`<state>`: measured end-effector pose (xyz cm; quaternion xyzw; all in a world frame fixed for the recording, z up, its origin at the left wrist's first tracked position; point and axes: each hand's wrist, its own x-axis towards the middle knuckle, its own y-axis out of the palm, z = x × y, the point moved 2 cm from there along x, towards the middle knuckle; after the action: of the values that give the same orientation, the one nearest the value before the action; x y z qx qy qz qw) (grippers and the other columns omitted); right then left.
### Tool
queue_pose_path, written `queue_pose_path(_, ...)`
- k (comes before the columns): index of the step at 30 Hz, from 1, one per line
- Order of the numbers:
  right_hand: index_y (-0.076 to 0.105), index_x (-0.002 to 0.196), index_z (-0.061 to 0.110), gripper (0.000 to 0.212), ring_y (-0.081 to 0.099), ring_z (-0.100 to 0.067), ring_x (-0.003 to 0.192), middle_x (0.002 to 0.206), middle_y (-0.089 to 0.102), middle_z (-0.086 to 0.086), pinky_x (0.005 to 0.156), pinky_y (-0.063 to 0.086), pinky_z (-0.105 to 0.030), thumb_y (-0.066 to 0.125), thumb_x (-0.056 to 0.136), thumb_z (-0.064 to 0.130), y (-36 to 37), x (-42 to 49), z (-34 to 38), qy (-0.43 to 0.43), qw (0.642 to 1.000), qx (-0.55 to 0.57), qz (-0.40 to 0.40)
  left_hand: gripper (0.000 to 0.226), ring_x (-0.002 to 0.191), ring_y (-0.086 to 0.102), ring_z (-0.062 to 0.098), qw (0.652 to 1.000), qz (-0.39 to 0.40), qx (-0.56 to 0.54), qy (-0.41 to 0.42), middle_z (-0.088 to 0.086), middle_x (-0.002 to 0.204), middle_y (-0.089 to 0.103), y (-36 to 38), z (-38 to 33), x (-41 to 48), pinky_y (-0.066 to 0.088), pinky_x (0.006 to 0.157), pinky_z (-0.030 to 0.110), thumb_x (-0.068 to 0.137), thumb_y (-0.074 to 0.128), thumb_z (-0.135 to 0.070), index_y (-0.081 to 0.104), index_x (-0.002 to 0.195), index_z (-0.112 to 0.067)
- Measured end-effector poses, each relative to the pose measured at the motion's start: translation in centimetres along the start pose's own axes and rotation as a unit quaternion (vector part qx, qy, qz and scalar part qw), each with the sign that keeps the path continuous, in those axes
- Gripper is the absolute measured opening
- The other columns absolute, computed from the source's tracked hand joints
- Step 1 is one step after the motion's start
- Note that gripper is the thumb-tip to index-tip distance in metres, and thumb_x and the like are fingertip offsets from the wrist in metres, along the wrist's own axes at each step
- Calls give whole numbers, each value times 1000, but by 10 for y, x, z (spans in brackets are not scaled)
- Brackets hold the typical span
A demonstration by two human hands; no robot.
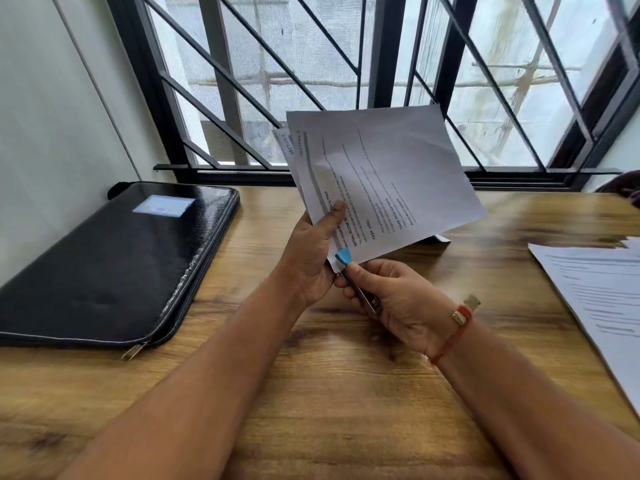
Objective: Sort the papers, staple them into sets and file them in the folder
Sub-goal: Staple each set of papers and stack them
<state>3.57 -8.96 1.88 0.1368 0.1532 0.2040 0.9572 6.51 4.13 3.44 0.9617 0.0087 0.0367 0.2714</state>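
folder (114, 261): black zip case, lies flat at left of the wooden table (311, 393), closed as far as the zip shows; well apart from both hands, so filing not begun, I judge.
left hand (313, 258): grasping the sheaf, thumb across the printed face near the lower corner, fingers behind; holds it lifted and tilted off the table so the corner points at the stapler.
sheaf of papers (391, 174): several sheets, one back sheet peeks out at the upper left edge; text runs sideways. Held in air, above table centre.
stapler (356, 282): slim metal body, blue tip sits on the sheaf's bottom corner; mouth seems to straddle that corner, staple not visible.
right hand (398, 299): closed around the stapler, palm up, red thread band at wrist; looks set to squeeze.
loose papers (602, 299): printed stack flat at the right table edge, apart from hands; likely waiting to be sorted.
step: stapling one set, my read.
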Motion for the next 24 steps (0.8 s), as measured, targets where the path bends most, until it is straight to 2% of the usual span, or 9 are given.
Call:
queue_pose_path(6,67,109,-2,25,67,-15,82,98,72,-13,76,57,-26,58,96,18,-3,-6,6,12,999,6,30,15,93,69,24,999,-12,-35,-8,5,99,73,-9,-4,5,62,74,44,102,51,-17,62,112,-21)
queue_pose_path(11,62,100,3,29,58,-11,65,81,65,-6,53,52,-23,57,96,31,-24,-3,21,-14,999,35,-35,34,107,68,30,997,-51,-63,4,13,123,69,-23,-15,14,58,86,53,101,54,-16,55,135,-14)
queue_pose_path(14,61,100,12,36,53,-9,65,78,57,1,56,48,-26,69,85,44,-46,-1,29,-66,991,-41,-110,39,114,66,33,996,-78,-49,4,15,128,67,-32,-19,17,56,89,56,99,58,-17,55,138,-13)
queue_pose_path(15,62,96,15,37,51,-11,65,76,54,1,59,47,-29,72,83,49,-54,0,31,-107,976,-105,-161,35,112,67,32,996,-80,-34,4,14,125,69,-35,-21,18,57,89,56,99,58,-17,58,134,-13)
queue_pose_path(17,59,81,20,39,48,-14,63,68,51,4,61,44,-34,73,80,57,-64,2,38,-217,916,-216,-258,26,102,72,28,997,-77,16,2,9,115,73,-41,-25,19,60,82,51,100,56,-14,61,125,-15)
queue_pose_path(19,60,77,19,35,50,-14,60,64,55,6,62,42,-30,73,81,52,-71,3,44,-300,851,-288,-320,25,97,73,26,996,-63,67,-12,8,110,75,-44,-28,19,61,81,47,100,57,-12,61,124,-14)
queue_pose_path(21,68,86,18,28,58,-15,67,69,63,5,64,42,-27,73,84,45,-76,5,46,-316,803,-360,-354,28,98,73,27,991,-49,119,-40,12,114,73,-48,-28,19,60,85,46,100,56,-10,58,127,-12)
queue_pose_path(24,73,94,17,30,60,-18,73,71,63,4,66,40,-25,71,86,46,-80,9,41,-283,774,-434,-364,28,100,72,25,964,-36,254,-65,9,113,73,-55,-25,19,59,89,45,102,52,-7,57,128,-16)
